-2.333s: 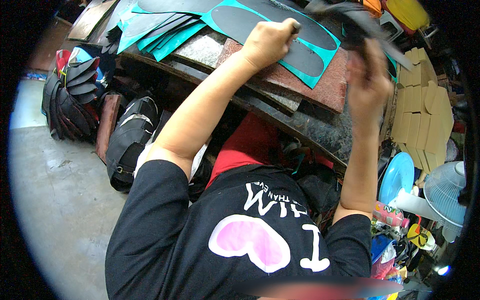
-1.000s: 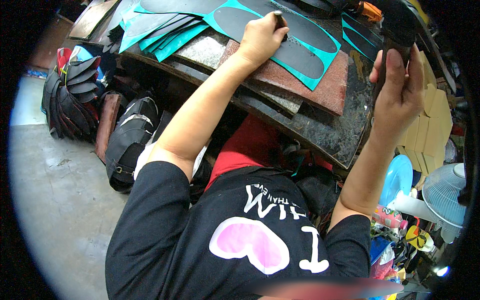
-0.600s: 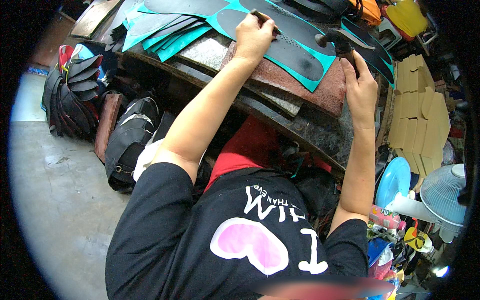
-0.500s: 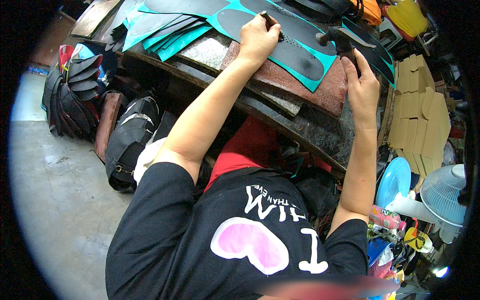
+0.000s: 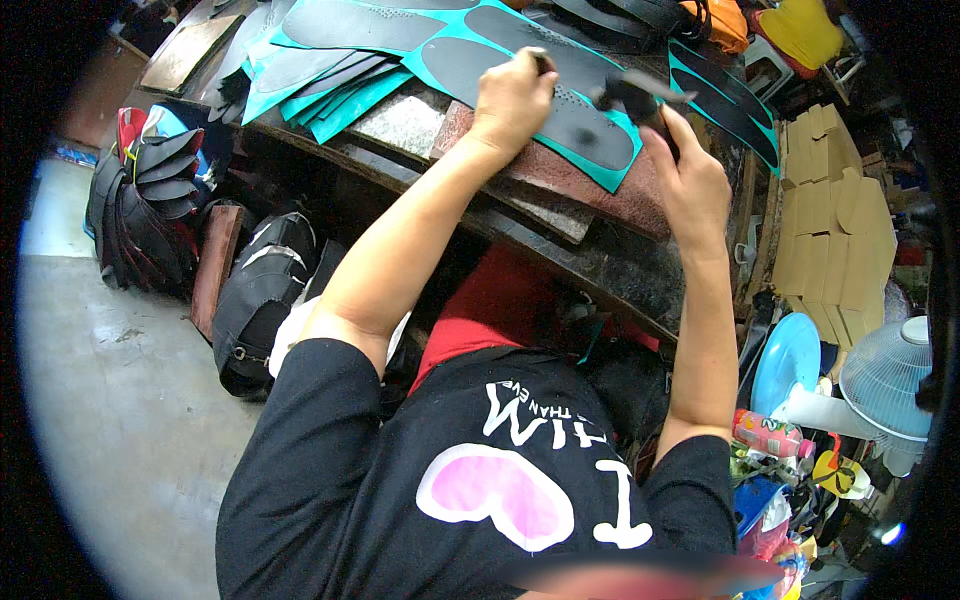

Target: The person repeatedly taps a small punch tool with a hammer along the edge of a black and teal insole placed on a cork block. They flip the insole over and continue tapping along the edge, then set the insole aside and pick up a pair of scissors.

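Note:
My left hand [image 5: 508,108] is closed around a short dark metal punch [image 5: 543,62], held over a teal sheet with black sole-shaped pieces [image 5: 592,142]. Small dots mark parts of the black shapes. In my right hand [image 5: 692,180] is a hammer [image 5: 640,98], its dark head blurred and raised just to the right of the punch, apart from it. Beneath the sheet lies a reddish stone slab [image 5: 640,200]. The punch's lower tip is hidden behind my left hand.
Stacked teal and black sheets [image 5: 340,110] lie at the left on the workbench [image 5: 640,265]. Another sheet [image 5: 735,110] rests at the right. Cardboard boxes [image 5: 830,230] and a fan [image 5: 885,385] stand right. Bundled black soles [image 5: 150,215] and a black bag [image 5: 260,300] are at left.
My right hand has brought the hammer leftward, toward the punch. My left hand and the punch sit slightly lower in view, as the whole scene has shifted a little.

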Demonstrator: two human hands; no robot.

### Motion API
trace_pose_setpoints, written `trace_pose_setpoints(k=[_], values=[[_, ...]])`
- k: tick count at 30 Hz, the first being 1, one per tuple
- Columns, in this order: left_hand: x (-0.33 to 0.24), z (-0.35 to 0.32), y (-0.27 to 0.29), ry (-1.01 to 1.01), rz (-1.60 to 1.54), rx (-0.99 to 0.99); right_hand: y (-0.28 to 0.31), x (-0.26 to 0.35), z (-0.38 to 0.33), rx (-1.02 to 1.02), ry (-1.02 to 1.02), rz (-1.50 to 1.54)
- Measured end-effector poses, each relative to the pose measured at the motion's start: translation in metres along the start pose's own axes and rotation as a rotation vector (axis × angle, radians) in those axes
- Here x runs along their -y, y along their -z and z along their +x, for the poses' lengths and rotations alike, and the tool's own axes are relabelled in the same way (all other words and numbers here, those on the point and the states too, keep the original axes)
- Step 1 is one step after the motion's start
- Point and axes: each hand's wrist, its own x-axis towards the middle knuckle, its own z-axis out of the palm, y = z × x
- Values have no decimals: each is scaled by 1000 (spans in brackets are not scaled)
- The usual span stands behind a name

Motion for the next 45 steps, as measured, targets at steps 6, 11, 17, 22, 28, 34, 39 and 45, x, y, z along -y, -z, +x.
trace_pose_setpoints(k=[6,11,17,22,28,34,39,45], values=[[20,1,45,556,-797,-501,46,-81,-47,-158,-71,-189],[36,-17,78,1000,-1134,-413,52,-112,-69,99,-312,-344],[24,-14,76,708,-897,-148,34,-63,-51,29,200,-259],[2,-3,86,597,-849,47,6,-13,-44,213,263,-8],[61,21,133,501,-814,-442,19,-20,-44,113,204,121],[111,27,169,425,74,-647,10,-26,-53,198,243,-136],[56,24,102,242,-479,-535,17,-32,-40,241,326,-154],[12,10,8,604,-733,-49,18,-133,67,352,35,62]])
